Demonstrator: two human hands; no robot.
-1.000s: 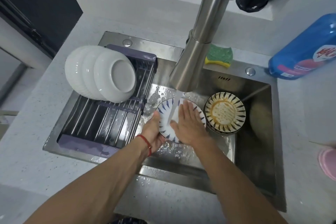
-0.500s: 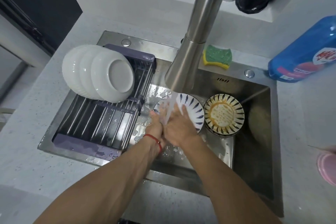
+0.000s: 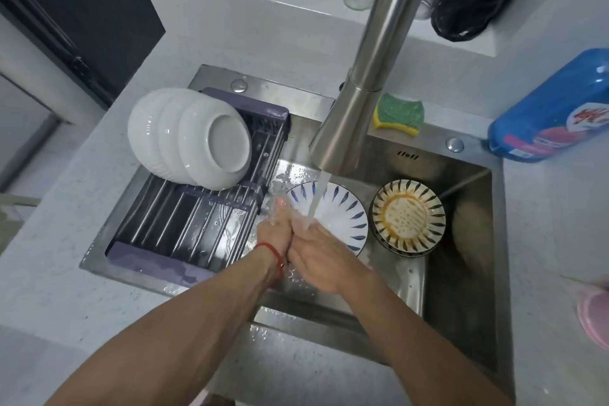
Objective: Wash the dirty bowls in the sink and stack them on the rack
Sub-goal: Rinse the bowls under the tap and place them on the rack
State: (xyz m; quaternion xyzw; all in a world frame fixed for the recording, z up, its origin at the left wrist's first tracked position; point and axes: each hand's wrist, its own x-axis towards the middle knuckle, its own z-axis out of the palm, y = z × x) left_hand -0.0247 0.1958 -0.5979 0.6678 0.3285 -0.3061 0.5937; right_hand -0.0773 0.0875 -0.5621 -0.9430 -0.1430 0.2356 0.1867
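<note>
A white bowl with blue leaf marks [image 3: 344, 212] lies in the steel sink [image 3: 468, 290] under the running tap. My left hand [image 3: 275, 227], with a red string at the wrist, and my right hand [image 3: 321, 252] press against each other in the water stream, just in front of that bowl, fingers fairly straight and holding nothing. To the right sits a dark-striped bowl [image 3: 408, 217] smeared with orange sauce, on top of another bowl. Three white bowls [image 3: 197, 142] lean stacked at the far end of the purple drying rack [image 3: 164, 241].
The steel faucet [image 3: 362, 92] rises over the sink's middle. A green and yellow sponge [image 3: 398, 114] lies on the back rim. A blue detergent bottle [image 3: 553, 109] lies on the right counter, and a pink object [image 3: 596, 316] is at the right edge. Jars stand on the back shelf.
My left hand has let go of the blue-marked bowl and my right hand has left its inside. The bowl now rests in the sink, and both hands have come together under the water.
</note>
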